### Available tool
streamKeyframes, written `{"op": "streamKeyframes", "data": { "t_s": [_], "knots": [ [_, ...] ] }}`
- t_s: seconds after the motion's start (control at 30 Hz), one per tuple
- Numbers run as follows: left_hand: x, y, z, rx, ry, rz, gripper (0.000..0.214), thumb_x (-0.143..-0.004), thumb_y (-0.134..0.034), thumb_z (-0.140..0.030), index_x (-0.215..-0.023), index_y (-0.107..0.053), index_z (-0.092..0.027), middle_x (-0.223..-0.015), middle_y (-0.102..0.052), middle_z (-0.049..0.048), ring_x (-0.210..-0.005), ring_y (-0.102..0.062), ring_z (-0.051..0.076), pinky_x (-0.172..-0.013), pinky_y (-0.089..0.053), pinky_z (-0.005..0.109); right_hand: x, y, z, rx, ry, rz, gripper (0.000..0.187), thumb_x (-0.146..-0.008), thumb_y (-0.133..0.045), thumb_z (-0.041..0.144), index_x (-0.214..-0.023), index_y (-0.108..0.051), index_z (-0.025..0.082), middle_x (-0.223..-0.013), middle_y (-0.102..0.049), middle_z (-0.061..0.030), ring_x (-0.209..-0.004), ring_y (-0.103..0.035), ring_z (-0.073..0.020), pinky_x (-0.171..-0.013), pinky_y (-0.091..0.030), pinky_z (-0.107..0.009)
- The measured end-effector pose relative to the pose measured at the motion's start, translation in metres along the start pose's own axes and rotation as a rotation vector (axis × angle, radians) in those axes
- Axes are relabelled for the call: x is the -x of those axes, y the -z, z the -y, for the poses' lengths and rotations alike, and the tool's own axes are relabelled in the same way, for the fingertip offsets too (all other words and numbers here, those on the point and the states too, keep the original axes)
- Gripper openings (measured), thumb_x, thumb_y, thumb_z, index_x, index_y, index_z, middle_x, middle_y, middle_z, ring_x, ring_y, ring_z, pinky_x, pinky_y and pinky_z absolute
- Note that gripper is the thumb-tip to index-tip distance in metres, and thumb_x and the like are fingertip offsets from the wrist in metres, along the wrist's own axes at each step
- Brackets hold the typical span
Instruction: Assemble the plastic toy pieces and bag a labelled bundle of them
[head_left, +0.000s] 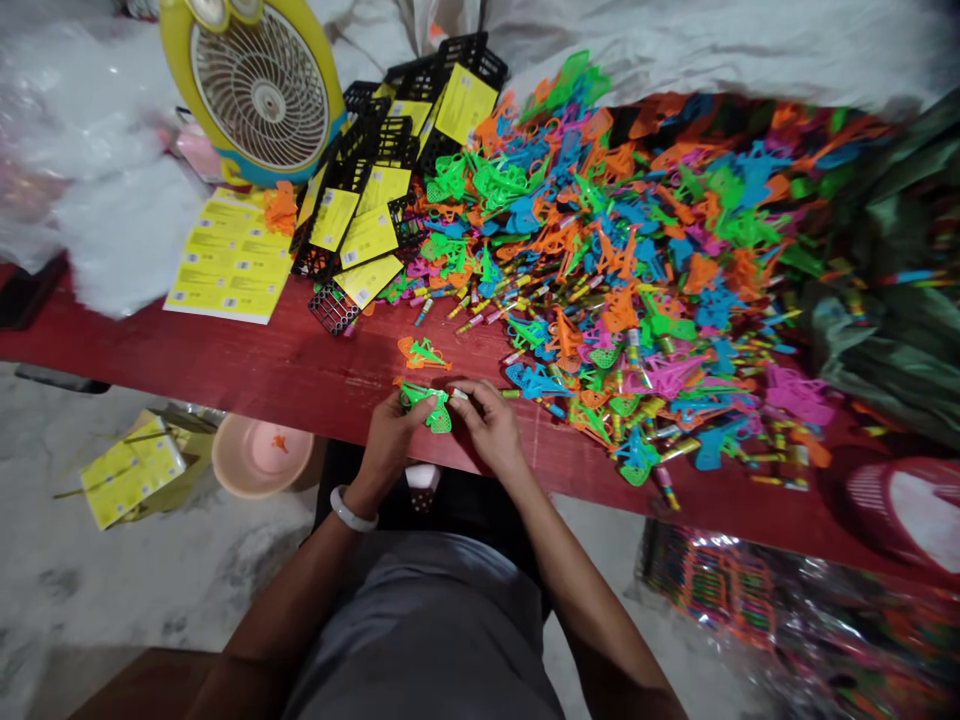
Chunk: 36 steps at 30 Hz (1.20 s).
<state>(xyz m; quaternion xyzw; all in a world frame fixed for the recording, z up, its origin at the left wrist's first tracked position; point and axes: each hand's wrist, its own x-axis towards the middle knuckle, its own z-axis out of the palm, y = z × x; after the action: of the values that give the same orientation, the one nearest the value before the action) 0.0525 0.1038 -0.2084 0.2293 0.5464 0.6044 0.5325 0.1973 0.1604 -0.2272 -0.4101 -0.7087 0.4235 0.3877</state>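
Note:
My left hand (388,435) and my right hand (491,422) meet at the near edge of a red table (247,365). Together they hold a small green plastic toy (427,403) with a net-shaped end. My right fingers pinch a small pale piece against its right end. An orange toy of the same shape (421,353) lies on the table just beyond my hands. A big heap of such toys (630,250) in green, orange, blue and pink, mixed with small coloured tubes, covers the table to the right.
A yellow desk fan (255,90) stands at the back left. Black baskets with yellow cards (375,200) lean beside it, next to loose yellow sheets (229,260). On the floor sit a pink bowl (261,458) and a yellow packet (131,470). A red basket (900,505) is at right.

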Motion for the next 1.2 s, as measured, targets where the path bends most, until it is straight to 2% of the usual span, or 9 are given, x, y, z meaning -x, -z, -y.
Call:
{"op": "streamKeyframes", "data": {
  "t_s": [0.37,0.5,0.57,0.67,0.73,0.8,0.93,1.07,1.2],
  "knots": [
    [0.000,-0.002,0.004,-0.009,-0.002,0.000,0.028,-0.069,-0.082,-0.041,-0.077,-0.071,-0.016,-0.072,-0.068,-0.0005,-0.069,-0.059,0.013,-0.074,-0.048,0.028,0.012,-0.011,-0.009,-0.012,0.065,0.008,0.016,-0.093,-0.061,0.037,-0.092,-0.070,0.024,-0.090,-0.070,-0.0047,-0.085,-0.065,-0.0215,-0.078,-0.054,-0.036],
    [-0.011,-0.004,0.002,-0.248,-0.054,0.145,0.028,-0.081,-0.072,-0.045,-0.078,-0.070,-0.018,-0.073,-0.068,0.0007,-0.070,-0.060,0.016,-0.072,-0.049,0.028,0.011,0.016,-0.003,0.102,0.121,0.014,0.013,-0.095,-0.061,0.036,-0.096,-0.070,0.026,-0.088,-0.070,-0.0042,-0.082,-0.066,-0.0221,-0.075,-0.055,-0.037],
    [-0.024,-0.004,-0.003,-0.422,-0.184,0.186,0.027,-0.088,-0.064,-0.045,-0.087,-0.072,-0.019,-0.086,-0.072,0.0048,-0.083,-0.064,0.020,-0.079,-0.051,0.032,0.005,0.045,0.004,0.254,0.170,-0.137,0.015,-0.098,-0.058,0.035,-0.102,-0.070,0.026,-0.091,-0.070,-0.0054,-0.086,-0.066,-0.0235,-0.079,-0.055,-0.040],
    [-0.049,0.001,-0.006,-0.722,-0.450,0.069,0.028,-0.088,-0.068,-0.037,-0.109,-0.072,-0.020,-0.123,-0.069,0.0127,-0.121,-0.058,0.030,-0.106,-0.043,0.044,-0.009,0.089,0.012,0.582,0.242,-0.602,0.033,-0.099,-0.056,0.035,-0.128,-0.062,0.023,-0.120,-0.065,-0.0137,-0.115,-0.060,-0.0312,-0.099,-0.048,-0.055],
    [-0.061,0.005,-0.003,-0.938,-0.538,0.006,0.033,-0.085,-0.072,-0.032,-0.116,-0.071,-0.021,-0.139,-0.061,0.0154,-0.135,-0.048,0.035,-0.115,-0.034,0.053,-0.021,0.099,0.012,0.734,0.287,-0.756,0.044,-0.099,-0.054,0.033,-0.141,-0.054,0.018,-0.134,-0.057,-0.0192,-0.128,-0.050,-0.0349,-0.108,-0.040,-0.061],
    [-0.067,0.009,0.004,-1.074,-0.566,0.014,0.028,-0.088,-0.070,-0.030,-0.114,-0.071,-0.019,-0.142,-0.059,0.0171,-0.137,-0.046,0.036,-0.117,-0.032,0.056,-0.038,0.088,0.005,0.738,0.285,-0.615,0.041,-0.100,-0.049,0.029,-0.138,-0.056,0.017,-0.127,-0.060,-0.0197,-0.121,-0.053,-0.0332,-0.104,-0.043,-0.057],
    [-0.062,0.017,0.020,-1.104,-0.634,0.038,0.013,-0.092,-0.064,-0.027,-0.098,-0.068,-0.017,-0.135,-0.061,0.0189,-0.135,-0.049,0.034,-0.116,-0.036,0.054,-0.079,0.027,-0.012,0.649,0.095,-0.171,0.029,-0.100,-0.051,0.031,-0.118,-0.067,0.016,-0.100,-0.065,-0.0156,-0.097,-0.059,-0.0288,-0.090,-0.049,-0.046],
    [-0.050,0.027,0.026,-1.077,-0.658,-0.053,0.036,-0.088,-0.065,-0.019,-0.123,-0.058,-0.017,-0.146,-0.049,0.0203,-0.141,-0.043,0.034,-0.116,-0.037,0.056,-0.110,-0.012,-0.019,0.728,-0.103,-0.134,0.033,-0.092,-0.067,0.034,-0.114,-0.064,0.010,-0.110,-0.064,-0.0216,-0.104,-0.059,-0.0326,-0.093,-0.046,-0.045],
    [-0.041,0.034,0.020,-1.234,-0.510,-0.303,0.059,-0.082,-0.077,-0.034,-0.131,-0.053,-0.011,-0.141,-0.048,0.0261,-0.136,-0.044,0.043,-0.111,-0.035,0.063,-0.116,-0.013,-0.016,0.786,-0.220,-0.094,0.024,-0.094,-0.054,0.018,-0.115,-0.058,0.008,-0.111,-0.065,-0.0225,-0.101,-0.060,-0.0294,-0.089,-0.044,-0.039]
  ]
}}
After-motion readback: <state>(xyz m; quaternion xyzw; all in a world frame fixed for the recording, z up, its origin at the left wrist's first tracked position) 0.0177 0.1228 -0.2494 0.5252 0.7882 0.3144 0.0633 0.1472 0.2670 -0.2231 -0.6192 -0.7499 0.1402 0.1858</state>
